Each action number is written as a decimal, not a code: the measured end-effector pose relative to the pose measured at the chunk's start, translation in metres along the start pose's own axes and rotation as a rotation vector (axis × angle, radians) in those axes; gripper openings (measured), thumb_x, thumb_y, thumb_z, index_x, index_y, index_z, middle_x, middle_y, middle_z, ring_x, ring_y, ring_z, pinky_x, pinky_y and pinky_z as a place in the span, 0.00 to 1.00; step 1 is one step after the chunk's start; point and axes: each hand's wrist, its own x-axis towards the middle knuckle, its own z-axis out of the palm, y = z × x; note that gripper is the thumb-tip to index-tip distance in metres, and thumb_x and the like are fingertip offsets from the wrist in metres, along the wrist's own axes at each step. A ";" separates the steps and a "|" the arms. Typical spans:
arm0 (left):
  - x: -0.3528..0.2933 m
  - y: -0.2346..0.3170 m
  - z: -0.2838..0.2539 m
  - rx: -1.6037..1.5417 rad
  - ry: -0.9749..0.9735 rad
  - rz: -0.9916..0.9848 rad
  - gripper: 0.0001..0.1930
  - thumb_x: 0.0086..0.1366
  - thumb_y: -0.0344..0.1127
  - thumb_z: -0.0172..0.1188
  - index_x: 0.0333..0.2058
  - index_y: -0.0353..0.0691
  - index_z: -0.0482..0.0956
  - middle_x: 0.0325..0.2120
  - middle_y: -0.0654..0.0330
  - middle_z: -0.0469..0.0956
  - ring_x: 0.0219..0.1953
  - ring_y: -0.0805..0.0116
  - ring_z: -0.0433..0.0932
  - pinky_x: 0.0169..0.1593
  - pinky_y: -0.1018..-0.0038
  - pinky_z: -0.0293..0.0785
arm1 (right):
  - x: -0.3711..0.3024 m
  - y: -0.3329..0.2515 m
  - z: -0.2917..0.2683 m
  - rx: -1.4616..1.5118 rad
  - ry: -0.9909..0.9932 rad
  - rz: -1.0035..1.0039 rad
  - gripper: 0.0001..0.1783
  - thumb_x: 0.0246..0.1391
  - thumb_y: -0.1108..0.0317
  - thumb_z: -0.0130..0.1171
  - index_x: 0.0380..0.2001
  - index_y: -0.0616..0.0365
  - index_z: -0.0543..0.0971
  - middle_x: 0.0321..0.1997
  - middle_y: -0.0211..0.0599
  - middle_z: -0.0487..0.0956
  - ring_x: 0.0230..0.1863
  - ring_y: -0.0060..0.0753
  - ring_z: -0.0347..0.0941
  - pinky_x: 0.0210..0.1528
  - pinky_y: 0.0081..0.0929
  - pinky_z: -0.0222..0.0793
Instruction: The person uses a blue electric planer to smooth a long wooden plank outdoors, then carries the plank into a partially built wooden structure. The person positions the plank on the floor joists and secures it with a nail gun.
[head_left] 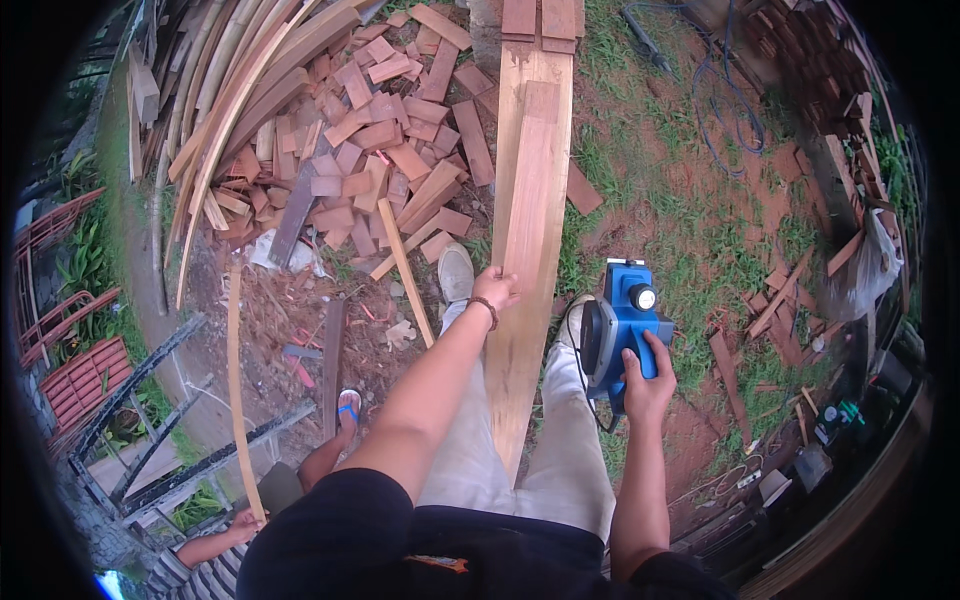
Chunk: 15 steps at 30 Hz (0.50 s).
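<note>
A reddish wooden board lies lengthwise on a longer, pale plank that runs away from me between my legs. At the near end of that board, my left hand has its fingers curled in against the edge. A blue electric hand planer is in my right hand, gripped by its handle. I hold it to the right of the plank, apart from the board. Its dark cable hangs beside my right leg. The planer's underside is hidden.
Cut wood blocks are heaped at the far left, beside long strips. More short boards sit at the plank's far end. A blue cable lies on the grass. Lower left, another person's hand holds a thin wooden strip.
</note>
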 end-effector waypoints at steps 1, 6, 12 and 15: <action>0.004 -0.014 -0.001 0.123 0.008 -0.033 0.14 0.69 0.34 0.61 0.49 0.37 0.73 0.42 0.57 0.79 0.43 0.62 0.82 0.43 0.64 0.83 | 0.002 0.005 0.000 -0.005 0.009 -0.001 0.23 0.56 0.72 0.68 0.55 0.61 0.78 0.37 0.32 0.79 0.24 0.18 0.71 0.27 0.20 0.69; 0.019 -0.099 -0.023 0.834 0.031 -0.030 0.13 0.68 0.40 0.59 0.43 0.36 0.80 0.35 0.52 0.83 0.42 0.59 0.83 0.42 0.61 0.79 | 0.007 0.011 0.003 -0.059 -0.021 0.024 0.23 0.55 0.70 0.69 0.55 0.61 0.79 0.47 0.42 0.81 0.42 0.28 0.76 0.46 0.27 0.72; 0.019 -0.085 -0.014 0.912 0.045 0.207 0.15 0.68 0.40 0.56 0.47 0.39 0.80 0.41 0.45 0.82 0.46 0.46 0.81 0.51 0.60 0.75 | 0.013 0.013 0.015 -0.054 -0.056 0.104 0.24 0.54 0.68 0.70 0.55 0.60 0.79 0.52 0.48 0.83 0.50 0.34 0.79 0.55 0.31 0.73; 0.035 -0.054 0.002 0.879 0.143 0.292 0.14 0.68 0.41 0.57 0.47 0.44 0.81 0.44 0.46 0.82 0.50 0.45 0.79 0.54 0.56 0.75 | 0.011 0.020 0.020 -0.076 -0.056 0.063 0.24 0.54 0.69 0.70 0.55 0.60 0.79 0.45 0.42 0.82 0.42 0.30 0.77 0.47 0.28 0.73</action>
